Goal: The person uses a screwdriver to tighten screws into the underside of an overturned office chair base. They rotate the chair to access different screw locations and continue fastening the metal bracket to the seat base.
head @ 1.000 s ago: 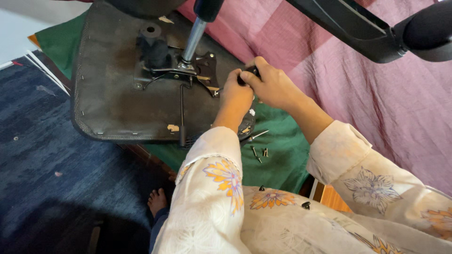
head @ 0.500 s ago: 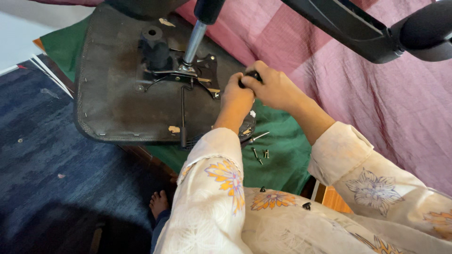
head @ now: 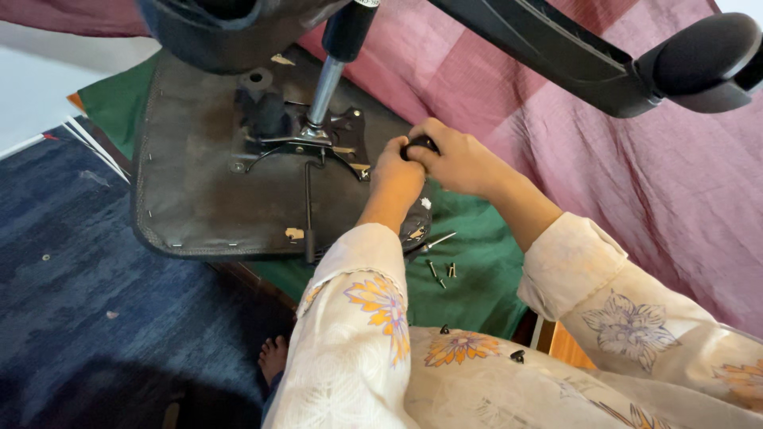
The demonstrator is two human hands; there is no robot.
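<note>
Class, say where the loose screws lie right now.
In the head view, the loose screws lie on the green cloth, just right of the upturned seat's near corner, below the two hands.

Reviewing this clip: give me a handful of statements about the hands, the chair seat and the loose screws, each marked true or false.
1. Both hands meet on a small black knob at the edge of the upturned chair seat. True.
2. The left hand rests flat on the blue carpet. False: it is up at the knob, beside the right hand.
3. Loose screws lie on the green cloth near the seat. True.
4. The seat lies cushion side up. False: its underside shows, with the metal plate and shiny post.
5. The person wears dark shoes. False: a bare foot shows.
</note>
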